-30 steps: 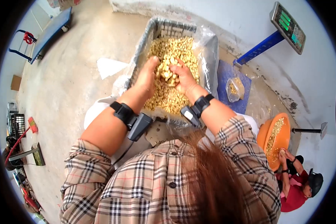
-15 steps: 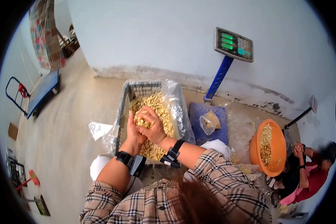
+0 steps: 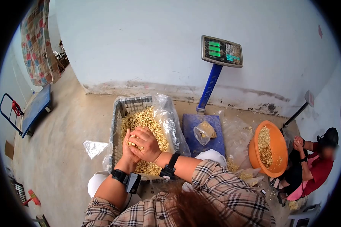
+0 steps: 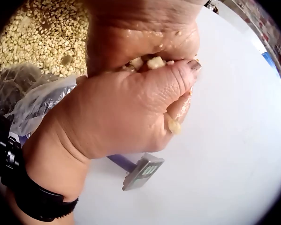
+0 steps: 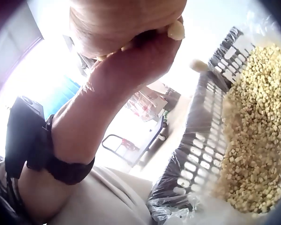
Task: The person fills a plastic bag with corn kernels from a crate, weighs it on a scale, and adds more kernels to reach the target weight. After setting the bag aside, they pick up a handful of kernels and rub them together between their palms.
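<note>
Both hands are pressed together around a clump of pale yellow diced pieces [image 4: 155, 63], above a crate. My right hand [image 3: 147, 145] lies over the clump with fingers curled. My left hand [image 3: 128, 154] cups it from the other side. Bits poke out between the palms in the left wrist view, and one diced piece [image 5: 176, 30] sticks out at the edge of the hands in the right wrist view. The grey plastic crate [image 3: 116, 130], lined with clear plastic, holds a deep heap of the same pieces [image 3: 140, 117]. Most of the clump is hidden inside the hands.
Right of the crate, a blue platform scale [image 3: 187, 128] bears a plastic bag [image 3: 206, 130] of pieces. Farther right, an orange basin [image 3: 278, 151] holds more, beside a seated person [image 3: 314, 166]. A blue trolley [image 3: 36, 109] stands at the left.
My hands came up from the heap with pieces and closed together, the right hand moving over the left. The head view tilted up, showing more wall.
</note>
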